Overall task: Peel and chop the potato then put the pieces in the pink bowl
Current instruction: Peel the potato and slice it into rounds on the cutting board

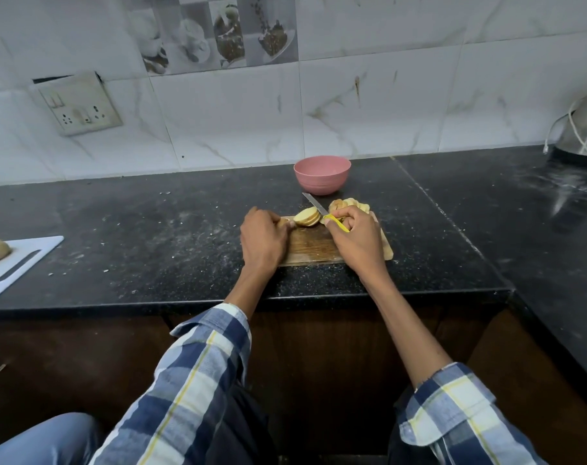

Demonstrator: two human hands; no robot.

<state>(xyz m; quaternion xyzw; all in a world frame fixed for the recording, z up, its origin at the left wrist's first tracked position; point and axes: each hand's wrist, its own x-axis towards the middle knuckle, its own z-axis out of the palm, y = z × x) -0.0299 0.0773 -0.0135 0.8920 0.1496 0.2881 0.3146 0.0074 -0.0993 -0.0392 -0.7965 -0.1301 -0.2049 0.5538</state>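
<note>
On the wooden chopping board point(310, 245) at the counter point(151, 236) edge, the left hand point(263, 238) grips the half-sliced potato point(307, 217) while the right hand point(357, 241) grasps a yellow-handled knife point(315, 204) — fingertips near the blade risk a cut if the potato rolls — short of the pink bowl point(322, 174).

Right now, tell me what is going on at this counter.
A person is slicing a peeled pale potato on a brown wooden chopping board. The left hand steadies the potato's uncut end, while the right hand grips a yellow-handled knife, its blade at the cut slices. More pieces lie at the board's far edge. The round pink bowl stands behind the board; its inside is not visible.
</note>
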